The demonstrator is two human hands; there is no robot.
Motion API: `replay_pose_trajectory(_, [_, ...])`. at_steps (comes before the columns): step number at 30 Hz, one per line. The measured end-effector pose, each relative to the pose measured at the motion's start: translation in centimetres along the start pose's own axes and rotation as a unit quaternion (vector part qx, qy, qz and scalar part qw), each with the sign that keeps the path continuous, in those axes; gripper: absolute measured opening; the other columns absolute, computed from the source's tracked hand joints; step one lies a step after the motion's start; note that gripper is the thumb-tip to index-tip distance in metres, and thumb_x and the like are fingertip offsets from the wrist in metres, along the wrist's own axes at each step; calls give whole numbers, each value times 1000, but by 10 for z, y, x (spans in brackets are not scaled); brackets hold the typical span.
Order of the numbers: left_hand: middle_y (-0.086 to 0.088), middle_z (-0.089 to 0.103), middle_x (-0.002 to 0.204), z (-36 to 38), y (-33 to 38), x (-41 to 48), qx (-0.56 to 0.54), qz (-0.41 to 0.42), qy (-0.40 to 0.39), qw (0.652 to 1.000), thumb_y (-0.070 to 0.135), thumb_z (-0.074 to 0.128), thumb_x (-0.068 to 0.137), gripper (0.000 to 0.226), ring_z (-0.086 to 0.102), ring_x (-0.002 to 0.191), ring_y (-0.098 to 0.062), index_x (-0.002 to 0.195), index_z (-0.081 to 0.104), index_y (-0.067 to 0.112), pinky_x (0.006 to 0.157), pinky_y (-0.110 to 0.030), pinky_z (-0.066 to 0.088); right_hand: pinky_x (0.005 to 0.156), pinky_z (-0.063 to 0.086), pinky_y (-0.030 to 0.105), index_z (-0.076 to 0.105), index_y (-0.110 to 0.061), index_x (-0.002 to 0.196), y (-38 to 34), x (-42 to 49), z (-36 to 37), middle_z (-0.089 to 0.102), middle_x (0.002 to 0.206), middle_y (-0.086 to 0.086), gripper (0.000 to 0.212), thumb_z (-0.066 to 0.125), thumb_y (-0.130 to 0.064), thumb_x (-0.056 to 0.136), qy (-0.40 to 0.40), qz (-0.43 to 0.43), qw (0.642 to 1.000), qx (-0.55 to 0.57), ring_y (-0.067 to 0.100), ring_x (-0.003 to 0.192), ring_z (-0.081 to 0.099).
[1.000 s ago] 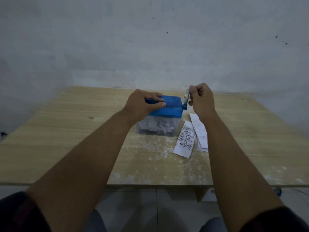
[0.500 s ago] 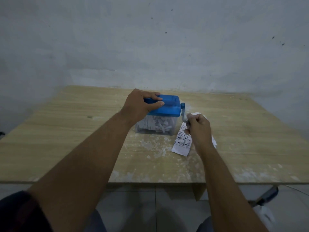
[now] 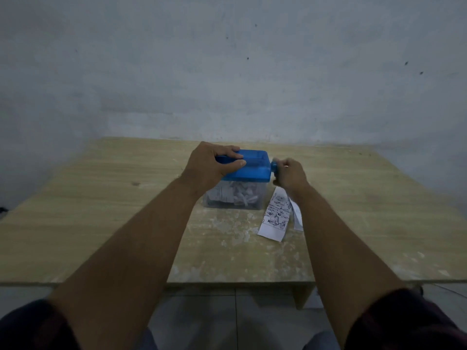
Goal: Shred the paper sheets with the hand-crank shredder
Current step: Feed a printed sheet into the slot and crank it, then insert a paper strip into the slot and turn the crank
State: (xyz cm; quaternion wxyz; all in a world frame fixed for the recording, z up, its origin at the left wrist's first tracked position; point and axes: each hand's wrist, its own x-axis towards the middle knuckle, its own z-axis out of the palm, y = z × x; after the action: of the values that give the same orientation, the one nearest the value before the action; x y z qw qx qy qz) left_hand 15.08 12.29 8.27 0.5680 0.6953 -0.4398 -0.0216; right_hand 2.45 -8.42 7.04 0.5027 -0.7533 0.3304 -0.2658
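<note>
Head view, single frame.

- Shredder (image 3: pixel 249 170): a blue lid unit on a clear bin (image 3: pixel 209 202), standing upright on the bench (image 3: pixel 101 210). The bin holds white shreds (image 3: pixel 240 195), heaped to roughly the underside of the lid.
- Left hand (image 3: pixel 212 165): clamped on the left end of the shredder lid. The fingers are curled over its far edge and top, and the thumb lies along its near side. The forearm runs back from the shredder toward the camera.
- Right hand (image 3: pixel 290 174): directly right of the shredder, fingers curled into a fist around the crank (image 3: pixel 274 166). Only the crank's blue hub shows, against the lid's right side; the handle is hidden inside the fist. This hand is motion-blurred and single fingers are hard to separate.
- Paper sheets (image 3: pixel 274 218): flat on the bench, just right of the shredder and slightly nearer the camera than its bin. The top sheet is white with black line drawings. A plain white strip pokes out at its right edge, its upper part covered by the right wrist. Neither hand touches the sheets.
- Bench surface in front of the shredder: pale wood grain with whitish scuffed patches (image 3: pixel 235 227).
- Behind the shredder: a grey wall (image 3: pixel 227 72) with a few dark specks.
- Below the near bench edge: floor tiles (image 3: pixel 202 317).
- Dark sleeves (image 3: pixel 404 322) show at both lower corners.
</note>
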Motion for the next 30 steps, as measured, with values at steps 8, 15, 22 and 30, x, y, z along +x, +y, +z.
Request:
replay_pose_trajectory(8, [13, 77, 118, 2, 0, -1, 28, 13, 19, 999, 38, 88, 86, 20, 70, 110, 3, 104, 86, 29, 91, -23, 62, 66, 51, 35, 53, -16, 80, 38, -42, -1, 64, 76, 5, 29, 57, -31, 105, 56, -26, 997, -52, 21, 69, 59])
replay_pose_trajectory(15, [14, 64, 138, 14, 1, -37, 355, 153, 191, 903, 59, 70, 95, 21, 50, 129, -22, 106, 80, 45, 110, -51, 30, 69, 43, 29, 62, -23, 114, 60, -95, -19, 67, 92, -10, 15, 64, -34, 103, 77, -157, 976, -126, 9, 83, 60])
replay_pose_trajectory(22, [8, 73, 95, 85, -11, -106, 223, 158, 18, 962, 28, 74, 96, 17, 61, 84, -8, 111, 81, 24, 77, -40, 55, 97, 45, 43, 66, -34, 130, 89, -112, -27, 57, 126, -2, 52, 72, -60, 85, 89, -160, 923, -340, 24, 119, 47])
replay_pose_trajectory(30, [16, 67, 90, 90, -17, -108, 196, -48, -66, 977, 50, 71, 96, 40, 61, 81, 0, 132, 73, 33, 78, -24, 54, 95, 39, 44, 79, -43, 104, 86, -111, -23, 49, 106, -9, 30, 69, -66, 87, 57, -139, 921, -359, 22, 114, 43])
